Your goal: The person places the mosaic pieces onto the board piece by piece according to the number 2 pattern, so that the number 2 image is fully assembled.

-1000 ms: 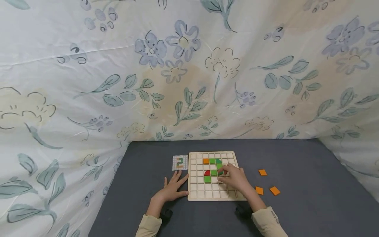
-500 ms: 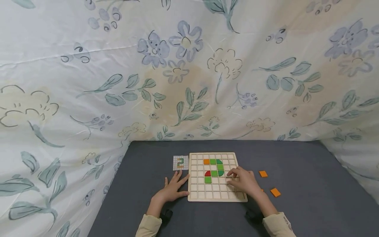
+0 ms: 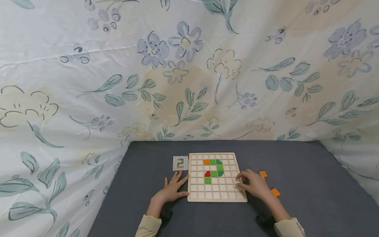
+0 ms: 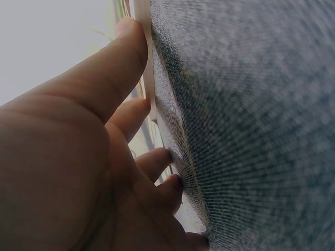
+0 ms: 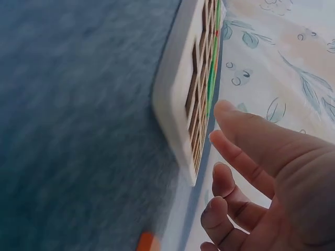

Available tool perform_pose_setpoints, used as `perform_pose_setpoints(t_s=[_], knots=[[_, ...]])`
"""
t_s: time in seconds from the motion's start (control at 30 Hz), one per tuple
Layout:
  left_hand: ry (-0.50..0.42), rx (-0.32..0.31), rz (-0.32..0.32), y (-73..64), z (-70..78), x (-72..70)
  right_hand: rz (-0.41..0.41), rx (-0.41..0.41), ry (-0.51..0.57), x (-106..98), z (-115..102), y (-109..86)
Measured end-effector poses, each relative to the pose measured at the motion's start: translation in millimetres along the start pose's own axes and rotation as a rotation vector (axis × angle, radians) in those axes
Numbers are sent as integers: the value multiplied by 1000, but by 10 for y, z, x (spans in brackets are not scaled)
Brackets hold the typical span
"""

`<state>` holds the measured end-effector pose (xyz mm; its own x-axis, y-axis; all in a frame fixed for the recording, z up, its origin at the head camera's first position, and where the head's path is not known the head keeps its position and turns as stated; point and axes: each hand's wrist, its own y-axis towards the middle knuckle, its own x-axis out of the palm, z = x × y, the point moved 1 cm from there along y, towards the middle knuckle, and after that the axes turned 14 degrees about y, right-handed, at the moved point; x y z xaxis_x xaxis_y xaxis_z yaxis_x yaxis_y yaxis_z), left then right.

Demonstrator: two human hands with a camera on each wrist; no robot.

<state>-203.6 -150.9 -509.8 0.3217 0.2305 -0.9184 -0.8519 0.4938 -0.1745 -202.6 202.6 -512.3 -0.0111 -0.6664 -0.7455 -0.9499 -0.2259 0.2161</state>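
A wooden grid board (image 3: 201,196) lies on the table with orange, green and red tiles set in some of its cells. My left hand (image 3: 170,191) rests at the board's left side, fingers spread, the thumb and a fingertip touching its edge; the left wrist view shows the thumb (image 4: 123,57) against the wooden rim. Over the board's right edge hovers my right hand (image 3: 254,184), holding nothing, its thumb and fingers apart and loosely bent. In the right wrist view the fingers (image 5: 243,162) stand beside the board's corner.
A small pattern card (image 3: 180,163) lies against the board's upper left side. To the right are loose orange square tiles, one (image 3: 263,173) behind my right hand and another (image 3: 275,192) by the wrist. A floral cloth (image 3: 183,98) hangs beyond the dark table (image 3: 311,184).
My right hand has moved right, off the dark green rounded tile it was touching, to the board's right edge. It now covers one loose orange tile. The left hand stays put.
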Motion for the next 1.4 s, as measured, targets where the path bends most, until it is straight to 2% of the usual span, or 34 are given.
perform_pose_setpoints(t_s=[0.47,0.8,1.4], knots=[[3,2,5,6,-8,4,-18,30,-21,-164,119,-185],[-2,5,4,11,-13,7,-43,88,-54,-260,223,-290],[0,-3,5,5,-2,11,-74,88,-81,-428,339,-455]])
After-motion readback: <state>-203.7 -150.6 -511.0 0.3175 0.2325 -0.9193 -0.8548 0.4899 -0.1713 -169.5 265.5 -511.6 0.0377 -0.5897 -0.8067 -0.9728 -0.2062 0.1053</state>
